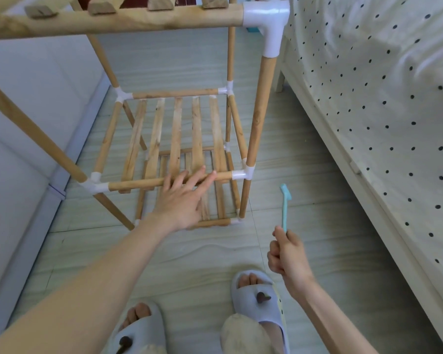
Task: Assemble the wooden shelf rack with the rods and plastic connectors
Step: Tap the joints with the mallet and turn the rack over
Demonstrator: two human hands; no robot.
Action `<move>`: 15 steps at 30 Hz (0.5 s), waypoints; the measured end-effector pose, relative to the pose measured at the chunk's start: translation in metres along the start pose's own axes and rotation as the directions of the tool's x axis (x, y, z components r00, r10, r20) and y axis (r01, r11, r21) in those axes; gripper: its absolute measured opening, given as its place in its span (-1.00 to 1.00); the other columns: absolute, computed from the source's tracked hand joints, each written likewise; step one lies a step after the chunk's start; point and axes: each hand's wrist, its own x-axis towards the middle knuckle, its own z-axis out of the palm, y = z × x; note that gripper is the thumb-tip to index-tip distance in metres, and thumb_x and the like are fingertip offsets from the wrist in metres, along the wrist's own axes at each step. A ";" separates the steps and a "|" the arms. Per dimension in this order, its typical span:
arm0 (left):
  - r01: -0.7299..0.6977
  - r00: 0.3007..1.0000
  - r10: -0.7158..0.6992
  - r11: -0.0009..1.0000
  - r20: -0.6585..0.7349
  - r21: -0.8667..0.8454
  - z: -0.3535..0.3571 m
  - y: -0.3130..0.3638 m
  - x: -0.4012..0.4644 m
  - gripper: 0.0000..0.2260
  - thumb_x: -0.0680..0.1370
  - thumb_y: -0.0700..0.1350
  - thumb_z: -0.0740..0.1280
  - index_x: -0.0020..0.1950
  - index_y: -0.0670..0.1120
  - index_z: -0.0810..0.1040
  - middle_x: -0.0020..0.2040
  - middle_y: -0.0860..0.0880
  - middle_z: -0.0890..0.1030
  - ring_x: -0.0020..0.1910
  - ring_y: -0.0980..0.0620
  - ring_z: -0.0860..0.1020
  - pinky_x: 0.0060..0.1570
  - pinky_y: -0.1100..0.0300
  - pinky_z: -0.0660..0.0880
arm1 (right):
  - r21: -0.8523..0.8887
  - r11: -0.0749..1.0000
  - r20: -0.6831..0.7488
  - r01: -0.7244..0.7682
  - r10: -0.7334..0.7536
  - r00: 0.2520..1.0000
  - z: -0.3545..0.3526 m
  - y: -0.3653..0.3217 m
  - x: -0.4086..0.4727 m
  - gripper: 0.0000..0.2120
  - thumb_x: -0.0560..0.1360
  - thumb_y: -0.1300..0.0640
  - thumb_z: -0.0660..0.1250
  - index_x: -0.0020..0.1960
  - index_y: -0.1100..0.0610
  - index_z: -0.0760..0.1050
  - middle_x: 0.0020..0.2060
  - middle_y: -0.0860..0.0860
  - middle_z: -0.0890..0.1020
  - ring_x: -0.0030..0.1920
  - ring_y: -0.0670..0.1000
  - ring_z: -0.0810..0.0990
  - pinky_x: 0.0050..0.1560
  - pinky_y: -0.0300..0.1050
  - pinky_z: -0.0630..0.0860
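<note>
**Steadying the middle shelf rail before a tap**

Three-tier rack [179, 139] standing upright on the tiled floor [304, 154], between a pale wall on the left and a bed with a dotted cover [384, 93] on the right. Rods and white plastic connectors apparently all in place: top corner elbow [266, 24] seated on its upright, middle-tier joints at the front left [95, 183] and front right [243, 172].

Left hand [182, 200] reaching forward, fingers [202, 171] straight and slightly spread, lying over the front rail [136, 184] of the middle tier, not curled round it. Right hand [288, 254] held back near the slippers [256, 297], fingers wrapped round the handle of a small turquoise tool [285, 205], head pointing up and away.

Likely a late check of the joints rather than fresh building. To do it well: press the rail flat and firm with the palm, keep the rack square on the floor, feel for wobble at each connector. If a joint sits proud, tap the connector itself, in line with the rod, not the slats. Keep the left fingers off the joint being struck.
</note>
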 end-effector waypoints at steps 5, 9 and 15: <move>0.211 0.966 -0.216 0.976 -0.143 -0.050 0.006 -0.058 -0.014 -0.53 0.64 0.06 -0.05 0.53 0.13 -0.09 0.55 -0.03 0.02 0.51 -0.12 0.03 0.45 -0.12 -0.01 | 0.041 0.999 -0.003 0.005 -0.005 1.000 -0.013 0.008 -0.002 -0.82 0.63 0.14 0.09 -0.15 0.13 0.25 -0.56 -0.08 0.18 -0.61 -0.12 0.08 -0.64 -0.30 0.03; 0.357 0.927 -0.326 0.920 -0.186 0.162 0.001 -0.065 -0.022 -0.56 0.63 0.06 -0.01 0.47 -0.08 0.18 0.20 -0.19 0.48 0.12 -0.21 0.49 0.01 -0.04 0.41 | 0.041 0.997 0.010 0.063 -0.064 0.998 -0.007 0.006 0.005 -0.79 0.64 0.13 0.03 -0.12 0.15 0.32 -0.56 -0.10 0.19 -0.59 -0.12 0.08 -0.62 -0.29 0.05; 0.285 0.958 -0.278 0.897 -0.070 0.339 -0.016 -0.014 -0.009 -0.73 0.64 -0.02 0.08 0.21 -0.04 0.51 0.10 -0.04 0.60 0.08 -0.06 0.58 -0.12 0.16 0.45 | 0.107 0.985 -0.099 0.135 -0.124 0.987 0.017 0.002 0.017 -0.70 0.65 0.07 -0.01 -0.04 0.15 0.45 -0.56 -0.11 0.21 -0.60 -0.14 0.10 -0.62 -0.31 0.09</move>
